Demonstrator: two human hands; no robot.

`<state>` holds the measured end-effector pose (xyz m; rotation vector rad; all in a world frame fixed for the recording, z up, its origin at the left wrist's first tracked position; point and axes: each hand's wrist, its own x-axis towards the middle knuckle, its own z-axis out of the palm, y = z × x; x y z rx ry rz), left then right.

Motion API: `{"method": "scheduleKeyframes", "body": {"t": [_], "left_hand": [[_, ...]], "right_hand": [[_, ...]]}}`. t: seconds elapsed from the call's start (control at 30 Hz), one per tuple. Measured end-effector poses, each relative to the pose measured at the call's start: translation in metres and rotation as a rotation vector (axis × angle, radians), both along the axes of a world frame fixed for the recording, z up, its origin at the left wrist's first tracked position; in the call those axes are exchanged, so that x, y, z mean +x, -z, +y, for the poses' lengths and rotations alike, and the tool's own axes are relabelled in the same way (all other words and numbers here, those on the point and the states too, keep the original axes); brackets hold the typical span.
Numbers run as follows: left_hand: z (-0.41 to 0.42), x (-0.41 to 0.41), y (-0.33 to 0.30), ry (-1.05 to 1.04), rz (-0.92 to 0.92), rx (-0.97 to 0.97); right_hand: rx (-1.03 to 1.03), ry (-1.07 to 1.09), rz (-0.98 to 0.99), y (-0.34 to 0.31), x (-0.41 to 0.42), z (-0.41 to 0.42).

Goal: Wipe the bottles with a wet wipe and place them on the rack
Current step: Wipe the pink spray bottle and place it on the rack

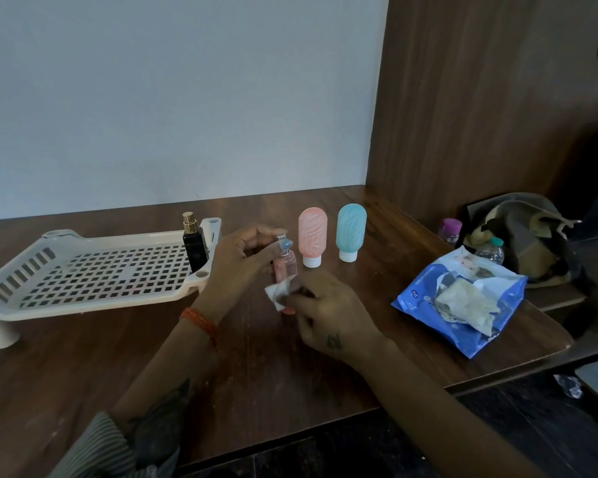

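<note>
Between both hands (283, 291), pink bottle (285, 267) meets wet wipe (278, 293).

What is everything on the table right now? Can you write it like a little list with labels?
left hand: holds small clear pink spray bottle by its top
right hand: presses white wet wipe on that bottle
rack: cream plastic slotted rack, left on brown wooden table
on rack: black square perfume bottle with gold top
waiting: pink squeeze bottle and blue squeeze bottle, standing on white caps
wipes: open blue wipe packet, right side
</note>
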<state>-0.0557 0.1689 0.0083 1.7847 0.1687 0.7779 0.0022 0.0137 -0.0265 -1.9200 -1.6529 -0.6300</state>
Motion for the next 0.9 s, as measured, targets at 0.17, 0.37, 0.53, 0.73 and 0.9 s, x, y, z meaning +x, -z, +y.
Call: {"method": "scheduleKeyframes", "body": {"t": [0.17,0.37,0.53,0.73,0.9], "left_hand": [[0.0009,0.0000,0.0004,-0.034,0.013,0.019],[-0.0036,0.0000,-0.0013,-0.076,-0.003,0.084],[-0.0012,0.0003,-0.0004,-0.092,-0.004,0.094],[-0.0012,0.0007,0.0002,-0.090,0.005,0.081],[-0.0010,0.0000,-0.0005,-0.038,-0.015,0.004]], "right_hand": [[-0.092,-0.001,-0.007,-0.0033,0.0017,-0.0009],[-0.198,-0.034,-0.040,0.0006,0.0007,0.0027],[-0.182,0.004,-0.035,-0.0022,0.0016,0.0008],[-0.233,-0.019,-0.006,0.0010,0.0006,0.0044],[-0.030,0.057,0.048,-0.0015,0.0015,-0.0002]]}}
